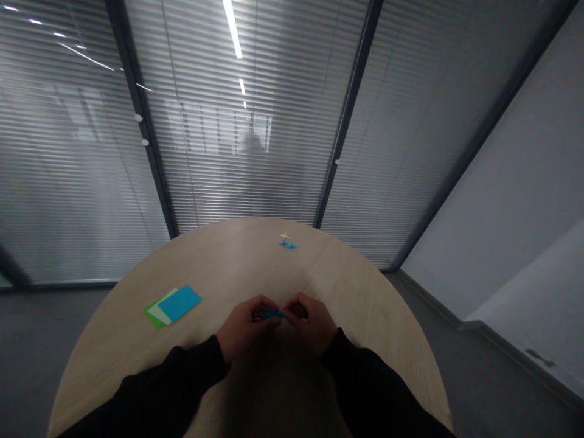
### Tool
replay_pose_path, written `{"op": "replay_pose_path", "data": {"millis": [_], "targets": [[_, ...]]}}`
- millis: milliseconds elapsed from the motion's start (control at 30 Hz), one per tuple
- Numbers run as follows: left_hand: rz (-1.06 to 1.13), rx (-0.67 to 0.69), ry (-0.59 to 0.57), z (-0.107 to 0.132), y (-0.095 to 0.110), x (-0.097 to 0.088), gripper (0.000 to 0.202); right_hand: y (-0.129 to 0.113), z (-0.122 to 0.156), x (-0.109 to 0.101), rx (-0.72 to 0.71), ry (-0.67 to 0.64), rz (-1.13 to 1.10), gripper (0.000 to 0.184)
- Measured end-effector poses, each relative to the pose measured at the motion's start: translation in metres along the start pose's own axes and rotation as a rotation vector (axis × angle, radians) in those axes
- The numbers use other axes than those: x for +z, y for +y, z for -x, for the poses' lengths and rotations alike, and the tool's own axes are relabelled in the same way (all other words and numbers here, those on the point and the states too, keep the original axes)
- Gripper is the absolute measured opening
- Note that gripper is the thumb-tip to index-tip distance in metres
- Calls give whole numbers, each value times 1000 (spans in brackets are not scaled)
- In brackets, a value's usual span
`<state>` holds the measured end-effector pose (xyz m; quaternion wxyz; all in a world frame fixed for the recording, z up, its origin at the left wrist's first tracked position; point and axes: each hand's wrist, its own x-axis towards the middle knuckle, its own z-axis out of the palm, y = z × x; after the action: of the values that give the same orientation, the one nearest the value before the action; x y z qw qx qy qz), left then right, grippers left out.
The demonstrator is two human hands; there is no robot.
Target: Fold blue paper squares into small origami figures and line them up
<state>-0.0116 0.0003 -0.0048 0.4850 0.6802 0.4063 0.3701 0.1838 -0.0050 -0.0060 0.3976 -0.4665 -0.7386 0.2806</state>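
On the round pale wood-grain tabletop (219, 261), at about 10 o'clock from the hands, a loose stack of rectangular cards (171, 307): green beneath, pale cream between, sky-blue on top. Next, the left hand (246, 325) in a black sleeve (173, 377), fingers (263, 306) clamped on one end of a small bright blue strip of paper (272, 314), held just above the tabletop. Farther out at 12 o'clock, well apart from the hands, a tiny folded blue paper shape (288, 245) just beside a tiny pale yellow one (285, 236). Last, the right hand (310, 319), fingers (292, 304) clamped on the strip's other end. Step in hand, by appearance: two-handed pinching of the strip.
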Motion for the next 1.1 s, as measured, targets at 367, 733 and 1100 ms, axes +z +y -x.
{"op": "replay_pose_path", "data": {"millis": [367,733,1100], "targets": [[-10,-17,-15,-1,-2,-2,30,2,1,-1,84,-24,-178,25],[21,-37,-12,0,1,-3,26,12,2,1,94,-100,-95,18],[-1,-6,32,0,0,2,19,6,2,7,140,-35,-85,13]]}}
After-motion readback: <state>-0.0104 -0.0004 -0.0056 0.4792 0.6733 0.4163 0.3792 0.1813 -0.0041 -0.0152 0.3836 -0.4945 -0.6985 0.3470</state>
